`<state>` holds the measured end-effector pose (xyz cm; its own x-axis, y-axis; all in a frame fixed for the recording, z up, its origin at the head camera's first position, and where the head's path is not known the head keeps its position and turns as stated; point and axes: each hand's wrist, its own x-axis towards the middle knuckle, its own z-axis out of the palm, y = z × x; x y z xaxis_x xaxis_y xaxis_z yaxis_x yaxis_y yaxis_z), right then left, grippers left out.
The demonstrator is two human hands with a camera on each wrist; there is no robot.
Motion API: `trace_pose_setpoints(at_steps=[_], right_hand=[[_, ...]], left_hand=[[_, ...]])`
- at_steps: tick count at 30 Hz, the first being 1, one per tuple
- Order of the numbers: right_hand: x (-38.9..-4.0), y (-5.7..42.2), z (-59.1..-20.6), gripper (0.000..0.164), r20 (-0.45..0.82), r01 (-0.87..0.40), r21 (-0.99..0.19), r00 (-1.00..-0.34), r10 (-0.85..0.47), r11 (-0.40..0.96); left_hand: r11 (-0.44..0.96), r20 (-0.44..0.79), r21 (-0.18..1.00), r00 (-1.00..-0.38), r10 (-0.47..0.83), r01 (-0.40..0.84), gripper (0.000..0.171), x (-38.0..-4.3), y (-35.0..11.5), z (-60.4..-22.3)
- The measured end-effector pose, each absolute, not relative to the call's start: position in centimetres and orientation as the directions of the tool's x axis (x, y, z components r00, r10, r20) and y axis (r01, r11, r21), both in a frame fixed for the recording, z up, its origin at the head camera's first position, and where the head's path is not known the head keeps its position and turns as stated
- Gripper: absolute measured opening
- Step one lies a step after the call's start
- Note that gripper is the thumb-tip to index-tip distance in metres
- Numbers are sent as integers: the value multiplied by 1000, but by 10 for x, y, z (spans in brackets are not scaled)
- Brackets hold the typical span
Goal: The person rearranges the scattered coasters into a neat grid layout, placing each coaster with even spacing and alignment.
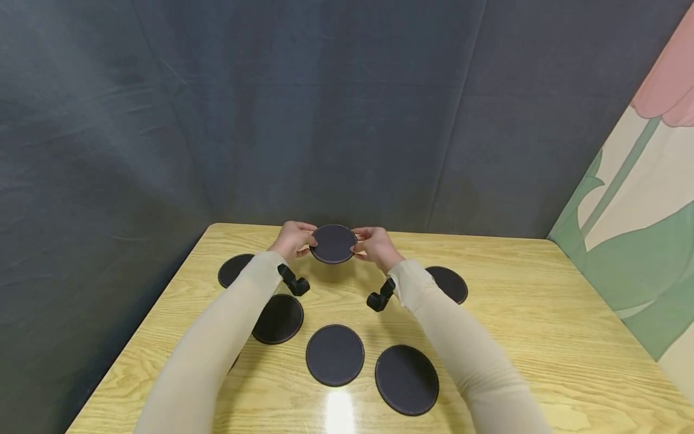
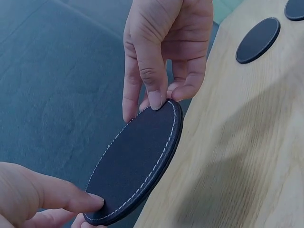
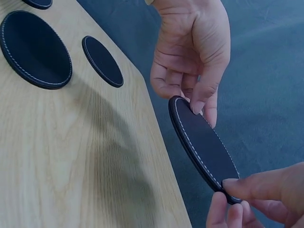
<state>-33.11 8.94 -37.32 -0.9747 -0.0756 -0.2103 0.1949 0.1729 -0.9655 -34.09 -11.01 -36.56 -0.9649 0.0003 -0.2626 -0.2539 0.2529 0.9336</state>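
Note:
A round black coaster (image 1: 333, 244) with pale stitching round its rim is held up above the far side of the table, tilted. My left hand (image 1: 295, 240) pinches its left edge, thumb on the top face and fingers beneath. At the opposite edge my right hand (image 1: 374, 246) pinches it the same way. Both wrist views show the coaster (image 2: 137, 166) between the two thumbs, clear of the wood, its shadow falling on the tabletop.
On the wooden table (image 1: 520, 301) lie more black coasters: one at front centre (image 1: 335, 355), one front right (image 1: 406, 380), one left of centre (image 1: 278, 319). Others, partly behind the sleeves, sit at far left (image 1: 233, 269) and right (image 1: 449, 284). A dark curtain (image 1: 347, 120) hangs behind.

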Motion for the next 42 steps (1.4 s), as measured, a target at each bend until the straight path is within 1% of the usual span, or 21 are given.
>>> trace_pose_setpoints(at_steps=[8,17,24,30,36,42], right_hand=[[-340,80,-380,53,-235,225,-967,-969,-79,123],[-345,71,-391,53,-255,246,-963,-963,-84,109],[-349,66,-403,53,-257,250,-964,-964,-73,95],[-352,59,-413,53,-276,269,-959,-958,-82,86],[-352,56,-421,55,-301,295,-952,-951,-74,81],[-350,54,-425,56,-300,295,-952,-953,-49,85]], left_hand=[[249,-269,931,-963,-34,-269,41,-349,-113,-372],[273,-278,919,-959,-59,-283,45,-352,-119,-379],[338,-281,894,-956,-84,-293,48,-360,-124,-391],[290,-308,900,-946,-100,-324,50,-361,-127,-402],[303,-324,888,-939,-117,-344,48,-361,-128,-407],[303,-352,877,-928,-125,-373,47,-363,-129,-413]])
